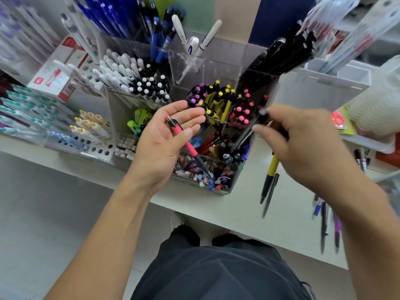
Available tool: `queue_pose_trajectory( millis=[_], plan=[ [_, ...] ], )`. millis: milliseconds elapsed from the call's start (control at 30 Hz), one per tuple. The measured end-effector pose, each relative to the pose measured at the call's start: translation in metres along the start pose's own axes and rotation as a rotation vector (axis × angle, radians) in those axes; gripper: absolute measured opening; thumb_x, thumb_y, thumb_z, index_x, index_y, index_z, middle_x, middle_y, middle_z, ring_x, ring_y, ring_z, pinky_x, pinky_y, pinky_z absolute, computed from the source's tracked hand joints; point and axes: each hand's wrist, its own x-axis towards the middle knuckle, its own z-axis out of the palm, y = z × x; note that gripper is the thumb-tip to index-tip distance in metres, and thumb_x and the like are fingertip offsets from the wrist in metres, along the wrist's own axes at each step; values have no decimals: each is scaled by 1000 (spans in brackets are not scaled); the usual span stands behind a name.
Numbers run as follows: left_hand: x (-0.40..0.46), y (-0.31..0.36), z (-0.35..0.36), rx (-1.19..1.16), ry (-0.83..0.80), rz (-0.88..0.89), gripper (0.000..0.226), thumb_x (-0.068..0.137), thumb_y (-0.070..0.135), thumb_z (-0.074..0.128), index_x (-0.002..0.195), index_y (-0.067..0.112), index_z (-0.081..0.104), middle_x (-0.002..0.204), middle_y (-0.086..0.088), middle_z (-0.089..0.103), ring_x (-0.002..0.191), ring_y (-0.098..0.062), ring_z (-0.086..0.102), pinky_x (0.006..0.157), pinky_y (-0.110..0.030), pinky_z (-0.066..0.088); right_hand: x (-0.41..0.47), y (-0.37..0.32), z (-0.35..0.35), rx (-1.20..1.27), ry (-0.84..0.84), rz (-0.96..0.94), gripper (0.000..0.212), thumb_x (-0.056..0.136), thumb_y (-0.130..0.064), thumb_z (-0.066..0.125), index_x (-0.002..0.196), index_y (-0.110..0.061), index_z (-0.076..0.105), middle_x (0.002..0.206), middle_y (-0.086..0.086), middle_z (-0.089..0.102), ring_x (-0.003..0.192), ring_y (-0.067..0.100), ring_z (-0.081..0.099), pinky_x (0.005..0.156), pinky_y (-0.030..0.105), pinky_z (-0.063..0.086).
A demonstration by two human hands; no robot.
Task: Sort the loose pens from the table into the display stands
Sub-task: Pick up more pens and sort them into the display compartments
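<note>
The left hand (164,135) is pinning a pink pen (187,146) under its thumb above the stand (236,180), while right-hand fingers (263,128) are clamping a dark pen (249,132), apparently aiming for a compartment.

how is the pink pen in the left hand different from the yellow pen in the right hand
The pink pen lies across the left hand, pinned by the thumb, nearly all of it in view. The yellow pen hangs below the right hand, its upper end hidden by the fingers. Both have dark lower ends pointing towards the person.
</note>
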Motion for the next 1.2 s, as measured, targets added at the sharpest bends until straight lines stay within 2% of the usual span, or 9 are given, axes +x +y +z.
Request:
queue_pose_trajectory(
  millis=[267, 400, 500, 633, 800, 933, 1033, 1100, 1200],
  plan=[
    [-7, -7, 4, 204, 10, 29, 29, 98, -6, 55, 121, 10, 46, 126, -4, 70, 114, -22, 69, 95, -40, 56, 10, 2, 38, -59, -267, 48, 52, 99, -26, 62, 63, -23, 25, 58, -3, 38, 59, 24, 41, 56, 35, 31],
    [-2, -8, 10, 235, 87, 74, 16, 91, -1, 69, 105, 7, 66, 113, -8, 75, 108, -23, 71, 92, -41, 59, 18, -14, 36, -201, -419, 85, 46, 105, -32, 50, 66, -19, 29, 67, -1, 41, 72, 27, 47, 65, 35, 37],
    [1, -8, 8, 251, 111, 67, 22, 88, 3, 73, 108, 12, 74, 101, -11, 76, 97, -28, 73, 90, -46, 59, 19, -11, 28, -225, -485, 96, 46, 104, -30, 52, 64, -17, 32, 65, 0, 40, 67, 22, 42, 64, 34, 34],
    [4, -8, 4, 290, 55, 78, 29, 89, 7, 73, 112, 25, 74, 88, -25, 66, 86, -30, 69, 89, -41, 60, 1, 1, 29, -122, -429, 98, 39, 102, -27, 57, 70, -9, 45, 61, 1, 43, 62, 21, 43, 60, 35, 29],
    [6, -7, 11, 370, 72, 111, 31, 81, 2, 80, 107, 17, 75, 88, -7, 75, 82, -20, 72, 77, -36, 61, 20, -5, 47, -272, -506, 96, 37, 102, -23, 56, 69, -12, 42, 70, 5, 51, 73, 30, 57, 60, 35, 41],
    [9, -5, 9, 398, 110, 162, 21, 77, 6, 84, 96, 13, 77, 85, -9, 76, 74, -26, 71, 73, -37, 60, 25, -5, 47, -260, -572, 150, 35, 102, -29, 59, 71, -15, 49, 71, 3, 52, 76, 29, 59, 59, 33, 41],
    [11, -3, 8, 377, 125, 175, 22, 77, 5, 84, 95, 16, 77, 79, -12, 73, 67, -21, 65, 68, -30, 58, 14, -6, 43, -35, -360, 124, 19, 99, -34, 63, 99, -18, 72, 82, -5, 65, 83, 20, 60, 77, 36, 51],
    [13, -2, 10, 378, 125, 177, 24, 76, 5, 84, 96, 17, 78, 80, -7, 74, 67, -17, 63, 67, -28, 57, 13, -5, 46, 9, -276, 123, 22, 99, -34, 62, 98, -17, 76, 87, -3, 72, 86, 19, 64, 82, 35, 51],
    [16, 3, 13, 369, 144, 210, 23, 76, 6, 85, 95, 16, 77, 84, -9, 75, 70, -18, 64, 72, -32, 58, 16, 3, 55, 48, -329, 236, 22, 96, -35, 67, 92, -16, 78, 86, -1, 74, 85, 18, 66, 77, 30, 50]
  ],
)
